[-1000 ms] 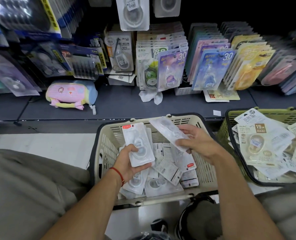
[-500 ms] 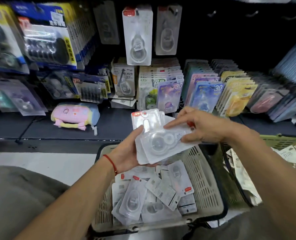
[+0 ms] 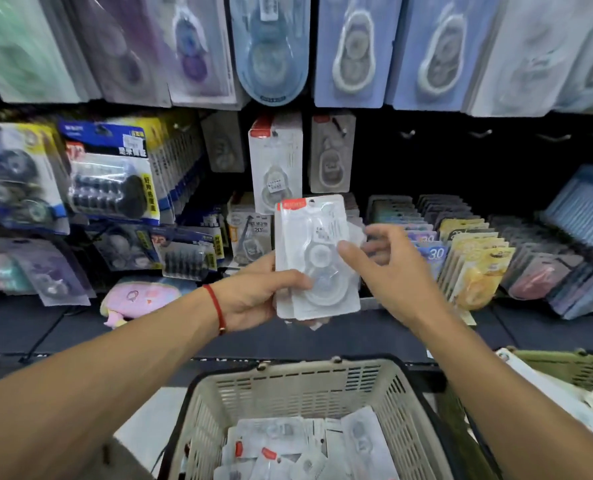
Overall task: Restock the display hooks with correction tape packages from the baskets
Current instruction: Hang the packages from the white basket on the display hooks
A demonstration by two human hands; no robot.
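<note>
The left hand [image 3: 253, 299] gripped a small stack of clear correction tape packages [image 3: 317, 258], thumb curled across the front and fingers behind, holding it upright in front of the display and well above the cream basket [image 3: 288, 386]. How many packs were in the stack could not be counted — at least 2 red-tabbed edges showed at the top. The right hand [image 3: 392, 271] hovered just beside the stack with its fingers relaxed and spread, the thumb tip touching or almost touching the front pack; it pinched nothing that could be seen. Directly behind the stack hung a matching white pack with a red tab [image 3: 275, 161] on its hook, and beside it a grey-looking pack [image 3: 330, 154] on another. To the right of these, several bare hooks [image 3: 407, 134] stuck out from the dark back panel. Judged from that, the restocking was at an early or middle point: the hooks carried only a few packs, some carried none, and the cream basket held plenty more loose packages [image 3: 298, 448]. A second, green basket [image 3: 572, 367] sat at the right edge — its contents were mostly out of view. The packs in hand had not yet reached a hook, so hanging them was the step left.
</note>
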